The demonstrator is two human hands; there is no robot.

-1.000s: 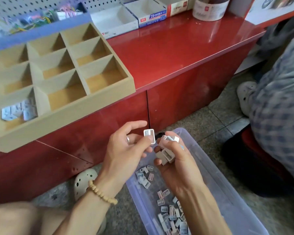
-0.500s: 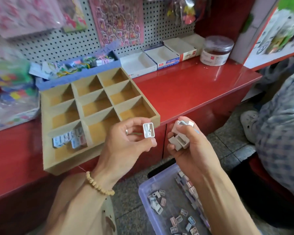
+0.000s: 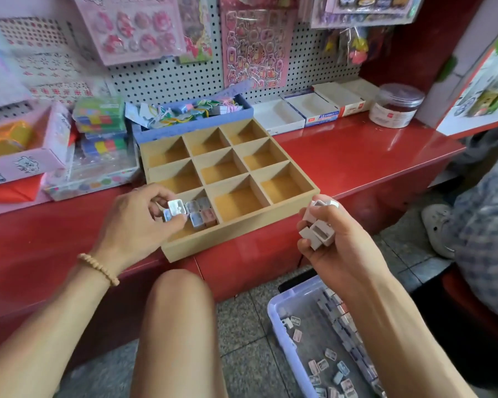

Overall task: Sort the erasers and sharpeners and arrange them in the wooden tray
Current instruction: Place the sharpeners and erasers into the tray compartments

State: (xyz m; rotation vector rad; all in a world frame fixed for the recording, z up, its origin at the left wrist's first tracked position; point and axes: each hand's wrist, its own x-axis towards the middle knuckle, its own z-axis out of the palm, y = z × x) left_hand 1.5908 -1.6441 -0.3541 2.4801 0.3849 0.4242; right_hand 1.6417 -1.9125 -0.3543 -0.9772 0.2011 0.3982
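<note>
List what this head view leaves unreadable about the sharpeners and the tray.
- Front-left compartment of the wooden tray: partly hidden by the left hand, so no count.
- Pieces in the right hand: fingers cover most.
- Plastic bin: cut off by the bottom edge, crossed by the right forearm.
- Printing: too small.

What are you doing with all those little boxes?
A person is sorting small sharpeners into a nine-compartment wooden tray on the red counter. The left hand pinches one small white sharpener over the near-left compartment, which already holds a few. The right hand grips several more. A clear plastic bin on the floor holds others.
</note>
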